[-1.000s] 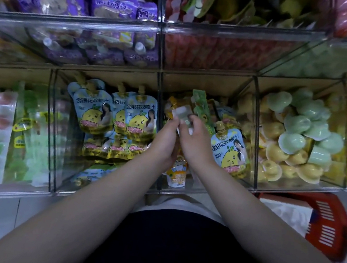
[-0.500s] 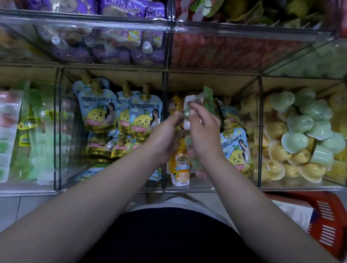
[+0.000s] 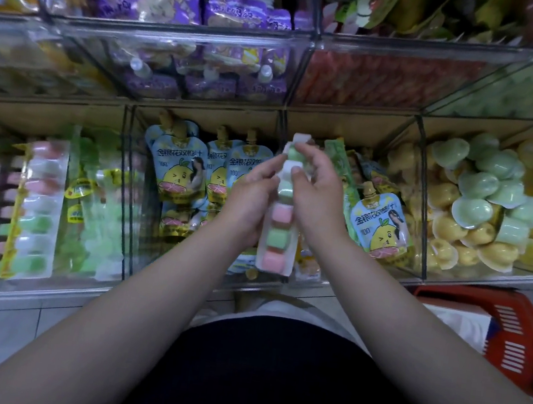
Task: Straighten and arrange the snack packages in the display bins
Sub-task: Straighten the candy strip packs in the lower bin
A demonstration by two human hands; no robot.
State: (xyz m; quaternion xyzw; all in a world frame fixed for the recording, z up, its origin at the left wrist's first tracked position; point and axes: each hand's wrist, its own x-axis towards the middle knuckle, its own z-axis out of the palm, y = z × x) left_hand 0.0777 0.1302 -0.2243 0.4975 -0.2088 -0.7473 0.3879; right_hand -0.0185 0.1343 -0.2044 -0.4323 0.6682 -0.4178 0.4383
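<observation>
Both left hand [image 3: 252, 200] and right hand [image 3: 320, 191] grip the jelly strip [image 3: 278, 237], now lifted from the bin [image 3: 367, 274]

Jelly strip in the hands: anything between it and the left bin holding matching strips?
Only the pouch bin sits between jelly strip and left bin. Left hand and right hand hold it; path looks open.

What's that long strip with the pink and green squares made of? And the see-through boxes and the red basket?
The strip looks like thin glossy plastic: moulded pockets let the pink and green blocks show through. The boxes look like hard clear plastic, maybe acrylic: packs show through the walls and the edges glint. The red basket looks like dull moulded plastic, with cut slots.
</observation>
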